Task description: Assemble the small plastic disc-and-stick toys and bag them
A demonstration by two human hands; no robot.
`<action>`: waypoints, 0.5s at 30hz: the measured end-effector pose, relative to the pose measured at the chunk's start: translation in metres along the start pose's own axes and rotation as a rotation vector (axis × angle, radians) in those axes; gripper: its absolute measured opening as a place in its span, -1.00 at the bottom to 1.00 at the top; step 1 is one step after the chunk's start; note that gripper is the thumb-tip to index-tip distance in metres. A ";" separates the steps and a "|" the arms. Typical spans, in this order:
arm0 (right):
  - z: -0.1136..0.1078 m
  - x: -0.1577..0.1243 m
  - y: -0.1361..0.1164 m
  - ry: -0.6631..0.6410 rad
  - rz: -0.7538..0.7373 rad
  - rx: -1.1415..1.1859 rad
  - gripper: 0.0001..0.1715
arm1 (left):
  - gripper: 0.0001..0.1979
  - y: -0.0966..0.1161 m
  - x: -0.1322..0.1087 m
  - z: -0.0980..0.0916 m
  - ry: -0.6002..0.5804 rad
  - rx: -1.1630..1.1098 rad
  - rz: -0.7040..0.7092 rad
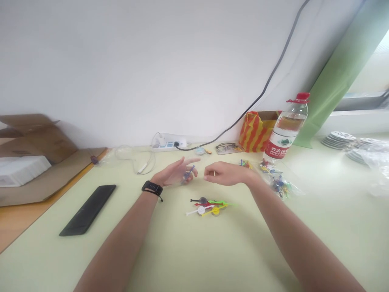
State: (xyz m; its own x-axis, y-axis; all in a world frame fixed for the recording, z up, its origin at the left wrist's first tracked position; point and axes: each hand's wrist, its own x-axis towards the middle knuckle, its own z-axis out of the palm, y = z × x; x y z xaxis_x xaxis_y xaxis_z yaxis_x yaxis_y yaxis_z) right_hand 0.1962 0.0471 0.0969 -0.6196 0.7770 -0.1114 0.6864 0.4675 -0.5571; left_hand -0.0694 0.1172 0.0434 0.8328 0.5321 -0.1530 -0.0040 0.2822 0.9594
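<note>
My left hand (pixel 176 172), with a black watch on its wrist, is turned palm up. A blue arrow spinner (pixel 189 173) lies in it against the half-curled fingers. Just to the right, my right hand (pixel 226 173) hangs over the table with its fingers bent down and the thumb close to the index finger. Whatever is in that pinch, if anything, is hidden. Below both hands is a small pile of arrow spinners on the table: a white spinner (pixel 201 210), a yellow spinner (pixel 215 210), a red spinner (pixel 209 204), a green spinner (pixel 221 202) and a black spinner (pixel 202 200).
Clear bags of coloured pieces (pixel 281 184) lie beyond my right forearm. Behind them stand a water bottle (pixel 285 132) and a striped bag (pixel 255 132), with stacked discs (pixel 338 140) farther right. At left are a black flat case (pixel 88 210) and a cardboard box (pixel 36 134); a power strip (pixel 170 142) sits by the wall.
</note>
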 end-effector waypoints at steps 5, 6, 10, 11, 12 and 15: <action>0.029 0.017 -0.014 -0.199 -0.011 -0.007 -0.70 | -0.24 -0.001 0.002 -0.001 0.061 -0.134 -0.031; 0.035 0.020 -0.016 -0.256 -0.004 -0.006 -0.71 | -0.25 -0.001 0.004 -0.002 0.102 -0.159 -0.050; 0.046 0.026 -0.016 -0.313 -0.003 -0.015 -0.85 | -0.35 0.000 0.011 -0.008 0.324 -0.214 -0.110; 0.046 0.026 -0.015 -0.283 -0.020 0.002 -0.86 | -0.39 0.000 0.012 -0.009 0.377 -0.221 -0.107; 0.044 0.026 -0.013 -0.247 -0.036 0.037 -0.87 | -0.45 0.000 0.014 -0.011 0.423 -0.222 -0.102; 0.031 0.022 -0.005 -0.161 -0.069 0.249 -0.86 | -0.59 -0.001 0.018 -0.014 0.510 -0.199 -0.098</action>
State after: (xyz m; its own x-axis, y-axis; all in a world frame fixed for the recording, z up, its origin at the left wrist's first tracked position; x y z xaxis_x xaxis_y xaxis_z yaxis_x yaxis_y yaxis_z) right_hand 0.1676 0.0490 0.0718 -0.7278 0.6605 -0.1843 0.5382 0.3837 -0.7504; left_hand -0.0620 0.1373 0.0362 0.4614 0.8006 -0.3822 -0.0859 0.4691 0.8790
